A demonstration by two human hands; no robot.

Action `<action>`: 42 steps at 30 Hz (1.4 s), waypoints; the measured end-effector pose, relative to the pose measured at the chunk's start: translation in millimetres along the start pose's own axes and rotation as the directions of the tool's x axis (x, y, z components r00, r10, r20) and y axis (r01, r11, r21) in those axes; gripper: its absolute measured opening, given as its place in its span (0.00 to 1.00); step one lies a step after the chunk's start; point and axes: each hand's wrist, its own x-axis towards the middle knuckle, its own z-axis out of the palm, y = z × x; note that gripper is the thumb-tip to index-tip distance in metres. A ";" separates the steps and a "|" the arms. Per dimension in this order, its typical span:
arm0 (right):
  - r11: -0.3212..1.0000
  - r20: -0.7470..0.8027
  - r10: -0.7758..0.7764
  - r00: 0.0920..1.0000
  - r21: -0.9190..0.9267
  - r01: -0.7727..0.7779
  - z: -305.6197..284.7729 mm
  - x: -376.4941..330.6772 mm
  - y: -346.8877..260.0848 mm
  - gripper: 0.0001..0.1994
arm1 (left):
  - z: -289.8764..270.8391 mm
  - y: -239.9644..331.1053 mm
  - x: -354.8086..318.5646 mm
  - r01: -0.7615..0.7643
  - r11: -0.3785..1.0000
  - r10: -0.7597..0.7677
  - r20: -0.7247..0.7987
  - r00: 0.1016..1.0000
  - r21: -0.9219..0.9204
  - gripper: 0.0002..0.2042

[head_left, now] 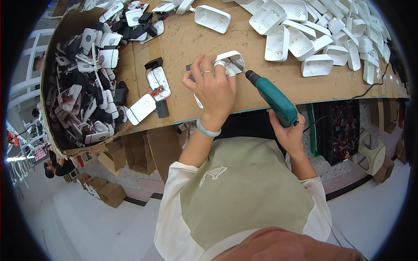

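My right hand (287, 132) is closed around the rear of a teal corded electric screwdriver (276, 99). Its bit reaches into a white plastic housing (237, 56) at the middle of the cardboard-covered table. My left hand (213, 89), with white wraps on two fingers, grips that housing; palm and fingers hide much of it. A dark block and a white edge show beside this hand. To its left lies an opened white case half (159, 82) with red wires and a small board, a black block (153, 63) by it. Nearer me rests a white cover (141, 109).
A cardboard bin (48, 98) on the left is heaped with wired white and black units. Many empty white housings (315, 45) pile up at the far right, and one lone housing (212, 19) lies far centre. The tool's black cord (363, 96) trails right, above a dark crate (344, 130).
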 end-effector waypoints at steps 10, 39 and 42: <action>0.999 -0.007 -0.033 0.999 -0.008 0.033 0.5 -0.2 5.3 0.17 | 3.0 -0.7 -0.2 0.002 1.000 -0.002 -0.025 1.000 -0.007 0.08; 0.997 0.009 0.069 0.998 0.018 -0.069 -4.8 -0.3 -10.2 0.09 | 3.2 -1.3 1.1 0.004 1.000 -0.005 -0.035 0.999 -0.020 0.07; 0.990 -0.018 0.138 0.990 0.045 -0.137 -6.9 -5.6 -7.8 0.09 | 3.0 -1.7 1.2 -0.002 1.000 0.002 -0.033 0.999 -0.016 0.07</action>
